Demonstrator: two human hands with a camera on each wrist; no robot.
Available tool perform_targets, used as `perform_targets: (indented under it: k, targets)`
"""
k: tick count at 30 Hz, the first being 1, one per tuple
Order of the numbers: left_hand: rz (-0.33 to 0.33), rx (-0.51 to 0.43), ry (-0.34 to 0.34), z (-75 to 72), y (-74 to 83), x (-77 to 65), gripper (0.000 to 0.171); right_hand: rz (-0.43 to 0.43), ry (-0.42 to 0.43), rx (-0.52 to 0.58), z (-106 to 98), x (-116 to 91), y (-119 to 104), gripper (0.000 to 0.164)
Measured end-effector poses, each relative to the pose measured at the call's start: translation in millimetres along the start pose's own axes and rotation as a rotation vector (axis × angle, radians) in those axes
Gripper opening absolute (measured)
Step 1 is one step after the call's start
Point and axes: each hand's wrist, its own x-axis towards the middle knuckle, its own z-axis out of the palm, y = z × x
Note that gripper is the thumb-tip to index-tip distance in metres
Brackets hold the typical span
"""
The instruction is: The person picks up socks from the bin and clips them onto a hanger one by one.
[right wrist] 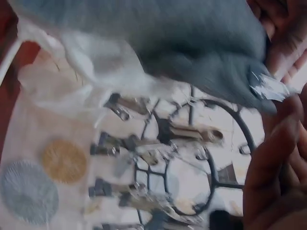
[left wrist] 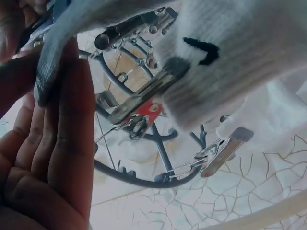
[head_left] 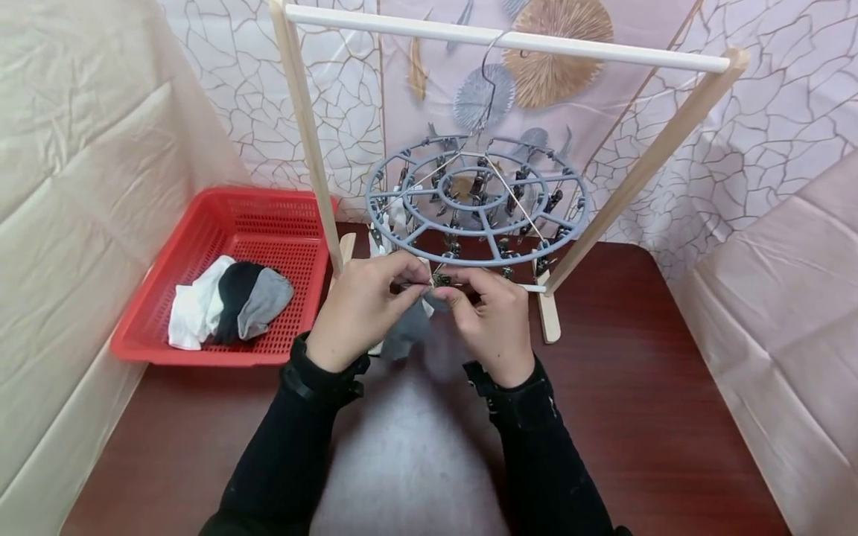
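Over a dark-red table [head_left: 657, 417], left hand [head_left: 362, 305] pinches the grey sock [head_left: 406, 333], dangling below; right hand [head_left: 494, 320], just alongside, pinches a clip [head_left: 440, 280].

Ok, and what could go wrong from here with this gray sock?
The gray sock might slip if the nearby clip catches only its edge. The round hanger hangs from the white bar by one hook, so a tug could tilt or swing it.
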Motion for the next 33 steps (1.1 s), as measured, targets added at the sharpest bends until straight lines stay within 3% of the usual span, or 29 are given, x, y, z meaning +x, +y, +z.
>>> perform_targets:
  k: [3,5,8,10,12,16,22,24,27,30,33]
  targets:
    - [-0.025,0.04,-0.037,-2.1,0.6,0.5,0.007,-0.006,-0.101,-0.064,-12.8,0.8,-3.5,0.038]
    - [-0.036,0.065,-0.062,-2.4,1.7,-0.8,0.006,-0.034,-0.086,-0.086,-25.8,-0.8,-6.6,0.045]
    - [-0.043,0.086,-0.084,-3.5,3.9,-1.7,0.005,-0.099,0.11,-0.081,-49.2,0.7,-5.7,0.049]
    - [-0.047,0.097,-0.092,-4.6,5.2,-1.6,0.005,-0.107,0.258,-0.104,-64.6,3.9,-0.1,0.038]
    - [-0.05,0.109,-0.097,-5.1,5.7,-1.5,0.005,-0.079,0.316,-0.143,-77.7,6.5,8.8,0.023]
    - [-0.06,0.133,-0.111,-6.2,6.5,-2.1,0.005,-0.011,0.223,-0.224,-91.4,6.8,25.7,0.022]
    - [-0.063,0.148,-0.135,-8.3,5.0,-5.6,0.007,-0.027,0.18,-0.204,-89.0,5.5,35.9,0.017]
    - [-0.066,0.161,-0.1,-10.6,7.1,-9.1,0.006,-0.04,0.171,-0.184,-86.7,5.0,35.9,0.019]
    - [-0.013,0.195,0.037,-12.2,13.6,-14.1,0.007,-0.067,0.151,-0.146,-83.3,4.7,34.2,0.021]
    - [0.132,0.238,0.205,-9.5,22.6,-13.2,0.01,-0.094,0.134,-0.118,-79.3,5.7,31.4,0.022]
    - [0.248,0.279,0.276,-3.3,28.7,-6.4,0.015,-0.117,0.131,-0.113,-73.6,6.7,26.9,0.019]
